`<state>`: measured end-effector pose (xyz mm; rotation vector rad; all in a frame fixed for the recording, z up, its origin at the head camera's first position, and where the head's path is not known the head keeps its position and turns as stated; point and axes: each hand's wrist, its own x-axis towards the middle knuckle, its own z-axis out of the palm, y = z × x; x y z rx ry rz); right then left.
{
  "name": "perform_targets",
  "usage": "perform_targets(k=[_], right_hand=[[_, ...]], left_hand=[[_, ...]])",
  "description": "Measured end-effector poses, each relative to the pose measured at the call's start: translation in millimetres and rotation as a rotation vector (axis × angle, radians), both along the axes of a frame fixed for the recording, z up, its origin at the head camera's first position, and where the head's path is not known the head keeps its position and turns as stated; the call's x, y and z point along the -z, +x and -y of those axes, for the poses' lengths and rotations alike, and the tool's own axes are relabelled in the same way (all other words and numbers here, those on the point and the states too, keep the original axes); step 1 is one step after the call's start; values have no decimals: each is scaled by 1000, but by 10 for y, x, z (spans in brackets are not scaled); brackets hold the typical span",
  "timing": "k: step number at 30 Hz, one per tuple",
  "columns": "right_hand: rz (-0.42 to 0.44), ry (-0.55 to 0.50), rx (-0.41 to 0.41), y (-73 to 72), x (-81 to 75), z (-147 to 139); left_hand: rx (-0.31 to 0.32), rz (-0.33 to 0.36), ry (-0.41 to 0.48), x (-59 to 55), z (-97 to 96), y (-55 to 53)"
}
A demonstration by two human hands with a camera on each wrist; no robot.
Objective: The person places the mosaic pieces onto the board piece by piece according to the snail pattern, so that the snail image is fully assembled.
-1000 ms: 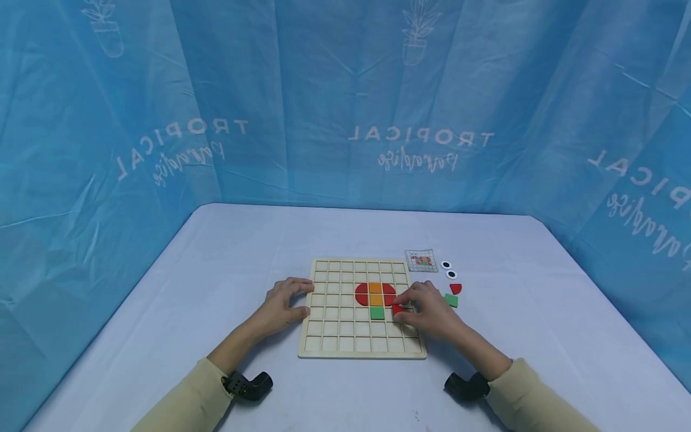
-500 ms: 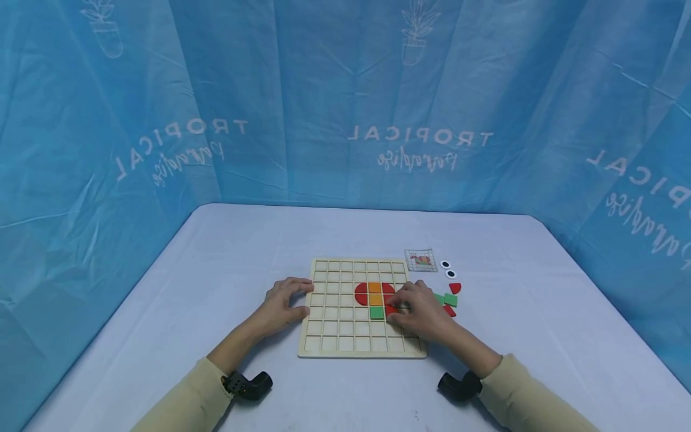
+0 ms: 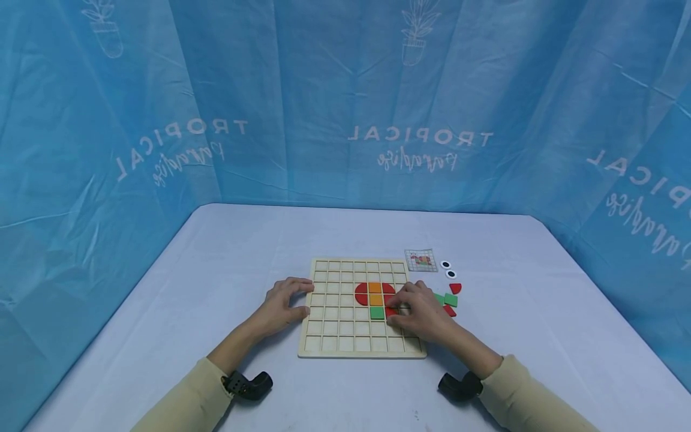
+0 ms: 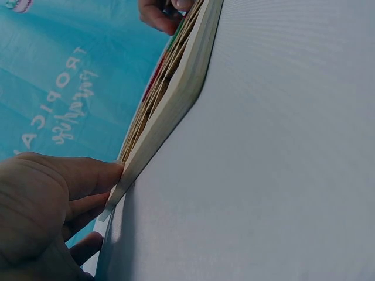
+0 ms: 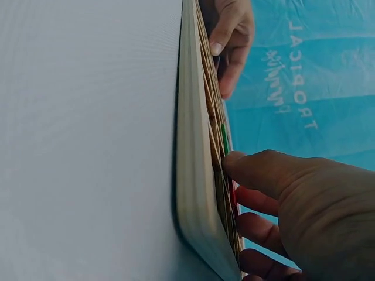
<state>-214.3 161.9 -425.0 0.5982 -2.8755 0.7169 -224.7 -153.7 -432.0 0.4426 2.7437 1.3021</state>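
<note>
In the head view a square wooden grid board lies on the white table. My left hand touches its left edge with thumb and fingertips spread along the rim. Over the board's right half, my right hand pinches a red piece in the cell right of a green square tile. The hand partly hides this piece. Two orange square tiles stand one above the other in the grid. Rounded red pieces sit at their left, and more red shows at their right.
Beyond the board's top right corner lies a small printed pattern card. Beside it are two white discs with black centres. Loose green square tiles and red rounded pieces lie right of the board. Blue curtains surround the table.
My right hand has moved slightly left, bringing the red piece into the cell beside the green tile. Loose pieces behind the hand have come into view. The left hand has stayed in place.
</note>
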Motion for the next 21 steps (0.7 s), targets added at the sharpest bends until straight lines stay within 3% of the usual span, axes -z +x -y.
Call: perform_targets(k=[8, 16, 21], right_hand=[[8, -24, 11, -16, -30, -55], [-17, -19, 143, -111, -115, -328], [12, 4, 215, -166, -110, -510]], left_hand=[[0, -1, 0, 15, 1, 1], [0, -11, -7, 11, -3, -3], [14, -22, -7, 17, 6, -11]])
